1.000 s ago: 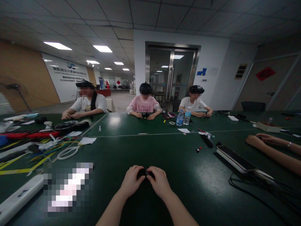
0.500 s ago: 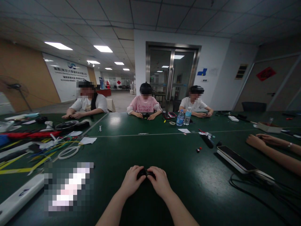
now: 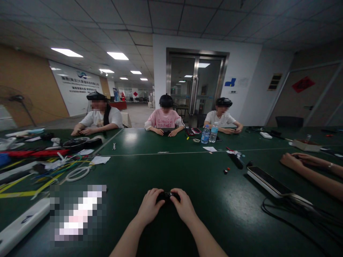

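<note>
Just above the green table, near its front middle, a small black object (image 3: pixel 167 195) lies between my two hands. My left hand (image 3: pixel 151 205) is closed round its left end, with the thumb on the near side. Closed round the right end is my right hand (image 3: pixel 182 205), its thumb also turned inward. Only a short dark middle part shows between the thumbs, with a small light glint on it. The fingers cover the rest, so I cannot tell its exact kind.
A long white power strip (image 3: pixel 25 225) lies at the left, near cables and a white coil (image 3: pixel 77 174). On the right, a phone (image 3: pixel 269 181) rests on a white block with black cables. Water bottles (image 3: pixel 205 134) stand farther back. A co-worker's arms (image 3: pixel 313 167) reach in from the right.
My hands have drawn slightly apart, the right thumb moving a little to the right. More of the black object's middle shows between them.
</note>
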### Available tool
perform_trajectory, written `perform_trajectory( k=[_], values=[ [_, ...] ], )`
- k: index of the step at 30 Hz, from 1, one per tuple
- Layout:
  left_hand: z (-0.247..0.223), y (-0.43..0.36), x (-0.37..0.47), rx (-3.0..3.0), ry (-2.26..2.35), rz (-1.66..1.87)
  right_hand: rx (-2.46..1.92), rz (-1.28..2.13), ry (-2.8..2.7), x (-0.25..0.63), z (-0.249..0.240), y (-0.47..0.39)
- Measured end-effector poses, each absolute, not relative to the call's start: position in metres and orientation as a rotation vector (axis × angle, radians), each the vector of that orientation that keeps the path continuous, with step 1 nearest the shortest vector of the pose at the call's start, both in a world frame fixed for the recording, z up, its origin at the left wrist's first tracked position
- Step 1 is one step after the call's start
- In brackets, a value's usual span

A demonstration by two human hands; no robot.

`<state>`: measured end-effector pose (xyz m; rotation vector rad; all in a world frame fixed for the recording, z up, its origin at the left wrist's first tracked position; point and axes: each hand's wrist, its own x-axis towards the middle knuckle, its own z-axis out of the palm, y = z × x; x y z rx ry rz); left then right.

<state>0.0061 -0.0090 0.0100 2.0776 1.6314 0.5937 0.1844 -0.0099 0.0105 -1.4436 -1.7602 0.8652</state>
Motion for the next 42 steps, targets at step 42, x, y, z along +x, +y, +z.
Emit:
perform_trajectory(
  k=[42],
  values=[
    [0.006,-0.006,0.003,1.971,1.624,0.634,-1.600,0.666,-1.449,0.195,0.000,-0.004]
  ],
)
